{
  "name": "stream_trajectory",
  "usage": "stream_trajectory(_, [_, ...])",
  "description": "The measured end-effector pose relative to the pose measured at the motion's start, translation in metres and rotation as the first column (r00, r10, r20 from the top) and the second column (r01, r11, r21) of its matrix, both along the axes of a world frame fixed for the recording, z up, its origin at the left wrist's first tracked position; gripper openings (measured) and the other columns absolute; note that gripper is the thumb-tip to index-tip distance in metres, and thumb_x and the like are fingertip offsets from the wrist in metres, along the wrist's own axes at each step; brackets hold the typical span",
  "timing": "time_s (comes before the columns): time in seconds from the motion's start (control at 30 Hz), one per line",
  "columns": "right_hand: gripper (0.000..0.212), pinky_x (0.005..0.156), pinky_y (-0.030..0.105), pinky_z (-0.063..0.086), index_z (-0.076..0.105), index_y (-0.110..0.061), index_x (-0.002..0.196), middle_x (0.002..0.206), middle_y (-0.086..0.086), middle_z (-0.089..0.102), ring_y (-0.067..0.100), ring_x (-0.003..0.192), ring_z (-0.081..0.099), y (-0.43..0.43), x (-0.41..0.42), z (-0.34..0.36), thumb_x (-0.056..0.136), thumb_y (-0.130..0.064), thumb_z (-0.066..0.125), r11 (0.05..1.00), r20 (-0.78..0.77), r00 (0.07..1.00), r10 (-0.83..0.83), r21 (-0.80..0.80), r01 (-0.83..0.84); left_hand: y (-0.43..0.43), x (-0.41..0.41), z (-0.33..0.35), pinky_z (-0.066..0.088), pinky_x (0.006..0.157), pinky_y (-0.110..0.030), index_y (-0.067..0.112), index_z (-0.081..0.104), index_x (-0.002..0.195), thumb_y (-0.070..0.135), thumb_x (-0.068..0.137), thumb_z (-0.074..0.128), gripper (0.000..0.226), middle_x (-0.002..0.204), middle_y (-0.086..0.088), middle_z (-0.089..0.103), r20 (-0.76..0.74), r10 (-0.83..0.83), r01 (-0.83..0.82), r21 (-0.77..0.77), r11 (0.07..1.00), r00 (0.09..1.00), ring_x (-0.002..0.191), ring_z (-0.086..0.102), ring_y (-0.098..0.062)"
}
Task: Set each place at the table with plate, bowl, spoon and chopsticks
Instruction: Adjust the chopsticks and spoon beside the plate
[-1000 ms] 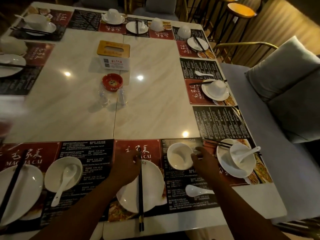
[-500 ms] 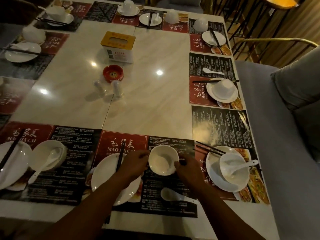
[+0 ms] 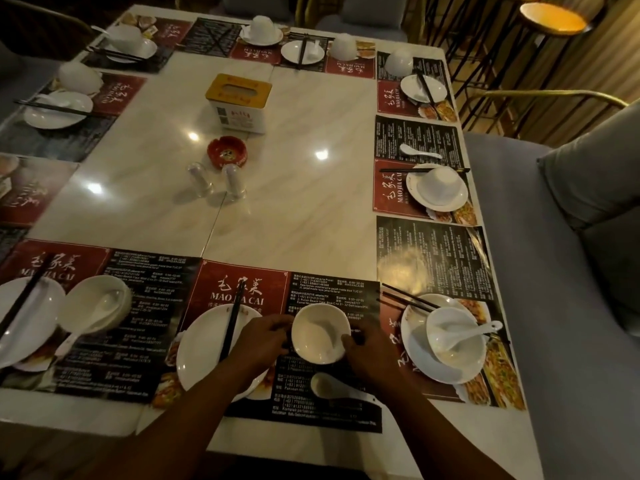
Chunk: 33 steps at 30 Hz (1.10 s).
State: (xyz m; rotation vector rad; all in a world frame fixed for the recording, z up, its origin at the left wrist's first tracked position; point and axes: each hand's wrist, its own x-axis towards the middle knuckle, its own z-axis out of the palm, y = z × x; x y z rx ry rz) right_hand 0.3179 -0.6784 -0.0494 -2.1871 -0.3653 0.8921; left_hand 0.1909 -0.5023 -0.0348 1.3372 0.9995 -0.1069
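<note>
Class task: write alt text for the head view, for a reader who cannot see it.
The left hand and right hand hold a white bowl on a menu placemat, beside a plate bearing chopsticks; a spoon lies near it.

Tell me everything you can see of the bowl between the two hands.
The bowl is small, round, glossy white, ceramic by its look, upright and empty. It sits on the dark half of the near placemat, right of the plate and beyond the spoon. The left hand and right hand hold its rim on either side.
</note>
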Motion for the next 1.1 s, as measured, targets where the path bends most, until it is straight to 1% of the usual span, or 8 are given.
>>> stream_trajectory(0.13, [0.033, 0.083, 0.030, 0.055, 0.060, -0.024, 0.130, 0.117, -0.002, 0.068, 0.007, 0.093, 0.062, 0.005, -0.004, 0.000, 0.097, -0.024, 0.061, 1.000, 0.001, 1.000, -0.023, -0.021, 0.023, 0.005, 0.000, 0.000, 0.057, 0.092, -0.047, 0.036, 0.072, 0.094, -0.003, 0.092, 0.049, 0.045, 0.111, 0.001, 0.071, 0.000, -0.017, 0.017, 0.008, 1.000, 1.000, 0.105, 0.066, -0.022])
stream_trajectory(0.3, [0.033, 0.094, 0.044, 0.055, 0.060, -0.023, 0.130, 0.122, -0.001, 0.066, 0.014, 0.104, 0.063, 0.007, -0.009, 0.000, 0.097, -0.024, 0.060, 0.998, 0.013, 0.998, -0.057, -0.019, 0.057, 0.010, -0.001, -0.002, 0.057, 0.091, -0.047, 0.035, 0.070, 0.096, -0.005, 0.091, 0.048, 0.046, 0.114, 0.000, 0.070, 0.003, -0.054, 0.054, -0.003, 0.999, 0.999, 0.107, 0.065, -0.023])
stream_trajectory(0.67, [0.025, 0.089, 0.033, 0.052, 0.063, -0.026, 0.124, 0.109, -0.009, 0.064, 0.007, 0.098, 0.061, 0.013, -0.014, 0.003, 0.101, -0.027, 0.053, 0.997, 0.026, 0.997, -0.071, -0.010, 0.072, 0.021, -0.006, -0.002, 0.059, 0.088, -0.039, 0.025, 0.062, 0.128, -0.004, 0.094, 0.047, 0.047, 0.122, 0.003, 0.065, 0.034, -0.164, 0.164, 0.009, 0.986, 0.986, 0.109, 0.061, -0.015])
stream_trajectory(0.73, [0.023, 0.089, 0.034, 0.055, 0.066, -0.028, 0.115, 0.109, -0.008, 0.069, 0.007, 0.097, 0.063, 0.003, -0.013, -0.002, 0.098, -0.027, 0.051, 0.995, 0.091, 0.996, -0.002, -0.096, 0.010, 0.022, -0.007, -0.005, 0.059, 0.089, -0.040, 0.026, 0.061, 0.129, -0.003, 0.095, 0.048, 0.047, 0.123, 0.004, 0.063, 0.035, -0.179, 0.179, 0.011, 0.984, 0.983, 0.111, 0.060, -0.016])
stream_trajectory(0.8, [0.027, 0.090, 0.034, 0.055, 0.063, -0.029, 0.115, 0.114, -0.006, 0.069, 0.011, 0.102, 0.065, -0.013, -0.017, -0.005, 0.089, -0.035, 0.060, 0.954, 0.146, 0.971, 0.188, -0.263, -0.146, 0.023, -0.008, -0.007, 0.059, 0.089, -0.041, 0.027, 0.062, 0.127, -0.004, 0.094, 0.048, 0.047, 0.123, 0.004, 0.063, 0.039, -0.186, 0.185, 0.014, 0.983, 0.982, 0.111, 0.060, -0.018])
stream_trajectory(0.9, [0.064, 0.099, 0.036, 0.052, 0.054, -0.037, 0.128, 0.135, -0.007, 0.057, 0.017, 0.120, 0.057, -0.040, -0.029, -0.020, 0.071, -0.064, 0.065, 0.791, 0.172, 0.851, 0.495, -0.495, -0.360, 0.025, -0.007, -0.009, 0.060, 0.085, -0.039, 0.024, 0.064, 0.123, -0.005, 0.093, 0.049, 0.045, 0.120, 0.001, 0.064, 0.047, -0.199, 0.198, 0.029, 0.980, 0.979, 0.109, 0.061, -0.018])
stream_trajectory(0.97, [0.067, 0.101, 0.038, 0.051, 0.049, -0.036, 0.134, 0.143, -0.004, 0.048, 0.021, 0.125, 0.053, -0.053, -0.038, -0.034, 0.074, -0.055, 0.071, 0.726, 0.198, 0.791, 0.579, -0.567, -0.390, 0.027, -0.008, -0.011, 0.061, 0.083, -0.037, 0.022, 0.064, 0.122, -0.004, 0.092, 0.051, 0.042, 0.119, 0.000, 0.065, 0.047, -0.201, 0.199, 0.042, 0.979, 0.979, 0.107, 0.062, -0.018])
stream_trajectory(1.1, [0.049, 0.096, 0.036, 0.053, 0.050, -0.033, 0.131, 0.135, -0.005, 0.053, 0.020, 0.120, 0.057, -0.065, -0.046, -0.033, 0.085, -0.036, 0.069, 0.728, 0.231, 0.776, 0.587, -0.571, -0.380, 0.030, -0.008, -0.013, 0.062, 0.079, -0.040, 0.029, 0.066, 0.107, -0.004, 0.087, 0.061, 0.038, 0.110, -0.002, 0.068, 0.030, -0.162, 0.160, 0.074, 0.984, 0.986, 0.100, 0.066, -0.022])
